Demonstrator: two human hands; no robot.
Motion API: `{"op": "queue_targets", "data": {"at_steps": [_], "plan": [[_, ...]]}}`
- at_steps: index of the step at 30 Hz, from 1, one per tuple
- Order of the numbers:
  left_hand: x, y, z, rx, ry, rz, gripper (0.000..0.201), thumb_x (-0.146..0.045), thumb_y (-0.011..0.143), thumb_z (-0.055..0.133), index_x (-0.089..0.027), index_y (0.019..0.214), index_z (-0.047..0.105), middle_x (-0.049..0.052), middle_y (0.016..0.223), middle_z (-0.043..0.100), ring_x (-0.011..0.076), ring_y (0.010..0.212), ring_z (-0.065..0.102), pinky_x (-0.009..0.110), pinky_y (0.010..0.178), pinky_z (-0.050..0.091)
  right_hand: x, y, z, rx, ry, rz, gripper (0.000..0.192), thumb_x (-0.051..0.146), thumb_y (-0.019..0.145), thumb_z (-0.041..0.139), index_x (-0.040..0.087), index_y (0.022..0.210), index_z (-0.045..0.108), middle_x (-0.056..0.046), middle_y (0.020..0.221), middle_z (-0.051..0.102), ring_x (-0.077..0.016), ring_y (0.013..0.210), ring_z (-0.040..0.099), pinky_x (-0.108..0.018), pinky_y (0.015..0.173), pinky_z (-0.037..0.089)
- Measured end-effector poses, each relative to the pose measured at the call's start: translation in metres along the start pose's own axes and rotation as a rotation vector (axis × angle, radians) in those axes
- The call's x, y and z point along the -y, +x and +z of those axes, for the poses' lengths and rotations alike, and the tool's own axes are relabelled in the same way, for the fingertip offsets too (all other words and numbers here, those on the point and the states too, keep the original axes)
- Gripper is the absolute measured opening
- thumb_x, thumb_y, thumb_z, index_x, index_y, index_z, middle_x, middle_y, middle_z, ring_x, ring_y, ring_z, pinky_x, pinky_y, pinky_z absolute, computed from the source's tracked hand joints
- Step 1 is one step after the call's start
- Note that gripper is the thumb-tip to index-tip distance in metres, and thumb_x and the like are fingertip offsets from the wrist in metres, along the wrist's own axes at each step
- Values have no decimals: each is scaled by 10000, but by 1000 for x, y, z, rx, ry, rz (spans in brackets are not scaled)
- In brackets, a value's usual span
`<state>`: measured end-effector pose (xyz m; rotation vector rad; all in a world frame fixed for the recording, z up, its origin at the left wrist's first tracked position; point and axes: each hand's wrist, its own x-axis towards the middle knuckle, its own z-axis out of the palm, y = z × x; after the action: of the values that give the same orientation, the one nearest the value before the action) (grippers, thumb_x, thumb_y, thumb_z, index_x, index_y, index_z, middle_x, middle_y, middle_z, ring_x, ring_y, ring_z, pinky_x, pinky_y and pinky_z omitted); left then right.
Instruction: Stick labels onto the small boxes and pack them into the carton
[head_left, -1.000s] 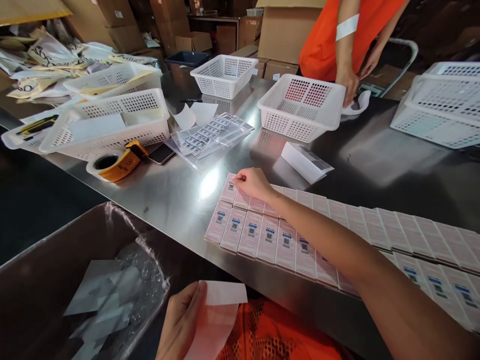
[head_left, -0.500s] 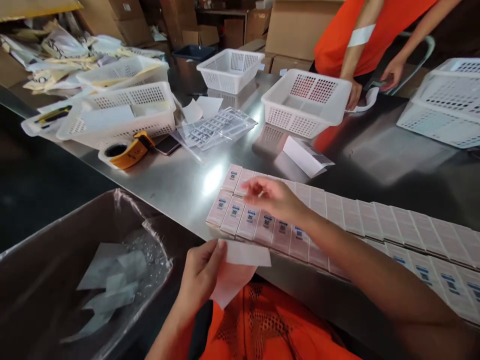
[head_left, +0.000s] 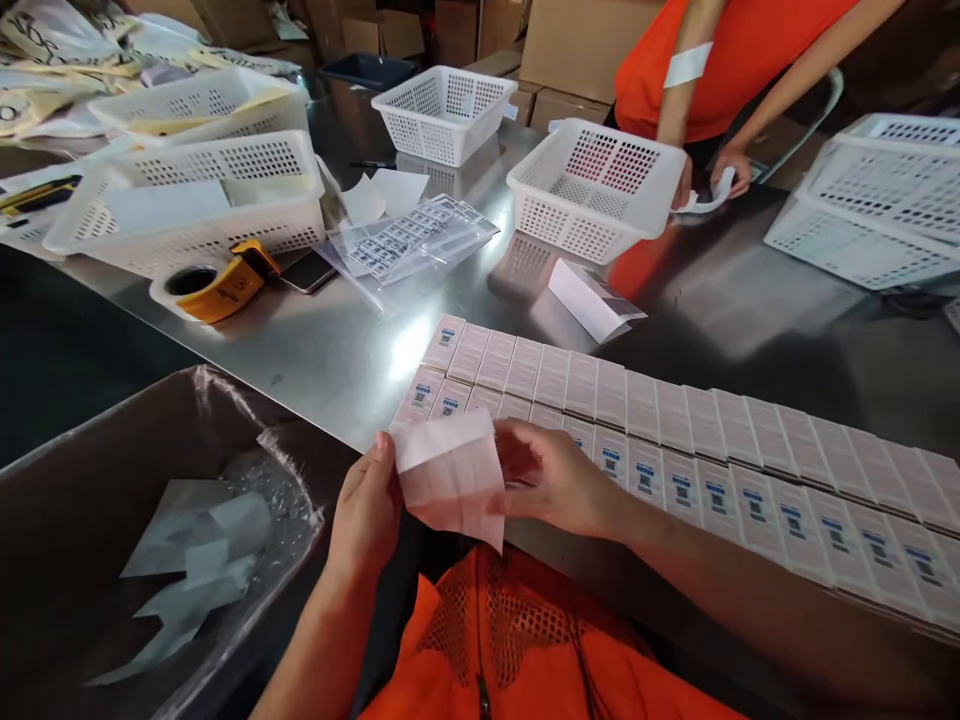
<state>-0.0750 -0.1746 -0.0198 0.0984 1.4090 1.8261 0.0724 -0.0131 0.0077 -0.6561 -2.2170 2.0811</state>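
Note:
A piece of thin white paper (head_left: 450, 470), creased and slightly see-through, is held up over the table's near edge. My left hand (head_left: 367, 510) pinches its left side, thumb in front. At the paper's right side, my right hand (head_left: 551, 475) has its fingers curled on the edge; the fingertips are partly hidden. Behind the paper, two rows of small pale pink boxes (head_left: 626, 400) stand side by side. The front row bears blue-and-black QR code stickers (head_left: 645, 475), as does the leftmost box of the back row (head_left: 446, 338).
A lined bin (head_left: 180, 385) with paper scraps stands at lower left. White baskets (head_left: 600, 195), a tape dispenser (head_left: 225, 285), a phone (head_left: 307, 270) and bagged label sheets (head_left: 412, 240) lie on the metal table (head_left: 330, 370). Across it, a co-worker's hands (head_left: 731, 170) hold a white strip.
My right hand has come down from the back row of boxes to the paper's right edge. A sticker now shows on the leftmost back box. The view has shifted slightly.

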Motion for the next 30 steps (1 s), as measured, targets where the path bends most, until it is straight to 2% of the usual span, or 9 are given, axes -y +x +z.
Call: {"op": "queue_targets", "data": {"at_steps": [2, 4, 10, 13, 18, 21, 26, 28, 30], "plan": [[-7, 2, -2, 176, 37, -19, 574, -596, 716, 736, -108, 1019, 743, 137, 941, 750, 291, 911, 693, 347, 792, 551, -6, 3, 6, -60, 27, 15, 302, 424, 784, 755, 194, 966, 686, -24, 852, 673, -162, 761, 626, -284, 684, 513], [-12, 0, -3, 316, 162, -29, 557, -437, 649, 844, -137, 1100, 715, 130, 1028, 747, 302, 977, 689, 362, 842, 553, -8, 6, 11, -124, 47, -18, 211, 389, 832, 704, 195, 913, 696, 5, 731, 635, -133, 655, 585, -260, 606, 477], [-5, -2, -13, 151, 305, 79, 316, -319, 714, 769, -119, 958, 760, 105, 933, 765, 311, 960, 683, 381, 853, 544, -6, 12, 12, -129, 115, -157, 210, 333, 868, 634, 226, 995, 764, -34, 831, 740, -172, 714, 671, -265, 581, 517], [-3, 1, -14, 174, 195, 67, 270, -288, 697, 743, -131, 914, 777, 86, 924, 769, 320, 988, 671, 377, 868, 531, -9, 11, 7, -184, -59, -356, 222, 232, 858, 627, 251, 1028, 768, -38, 865, 767, -174, 751, 703, -263, 613, 547], [-10, -1, -9, 261, 133, -72, 477, -553, 730, 688, -114, 896, 774, 129, 894, 763, 318, 872, 697, 403, 792, 551, -9, 7, -3, -121, -388, -721, 287, 135, 864, 567, 274, 1012, 770, -63, 991, 753, -162, 857, 708, -247, 683, 565], [-8, -5, -7, 243, 294, -34, 347, -381, 681, 818, -141, 922, 750, 97, 915, 763, 264, 872, 693, 342, 794, 539, -7, 4, -6, -83, -370, -641, 274, 175, 838, 606, 240, 1063, 748, -75, 1033, 727, -175, 884, 696, -269, 720, 571], [0, -7, -9, 178, 542, 43, 312, -406, 734, 781, -144, 901, 758, 89, 877, 761, 227, 805, 672, 286, 718, 513, -3, 3, -4, -95, -270, -204, 336, 284, 832, 722, 220, 1154, 651, -7, 840, 709, -125, 688, 667, -238, 647, 551], [1, -6, -9, 139, 550, 11, 338, -434, 719, 786, -143, 889, 760, 87, 851, 760, 226, 782, 667, 277, 689, 510, 0, 2, -2, -88, -347, -191, 199, 269, 861, 697, 224, 1053, 667, 12, 775, 714, -127, 680, 670, -245, 656, 536], [0, -3, -10, 124, 484, -39, 357, -441, 696, 801, -143, 888, 755, 85, 840, 757, 222, 775, 667, 268, 674, 512, 5, 2, -1, -85, -462, -310, 42, 230, 894, 656, 225, 927, 681, 3, 800, 731, -135, 729, 684, -259, 689, 526]]}}
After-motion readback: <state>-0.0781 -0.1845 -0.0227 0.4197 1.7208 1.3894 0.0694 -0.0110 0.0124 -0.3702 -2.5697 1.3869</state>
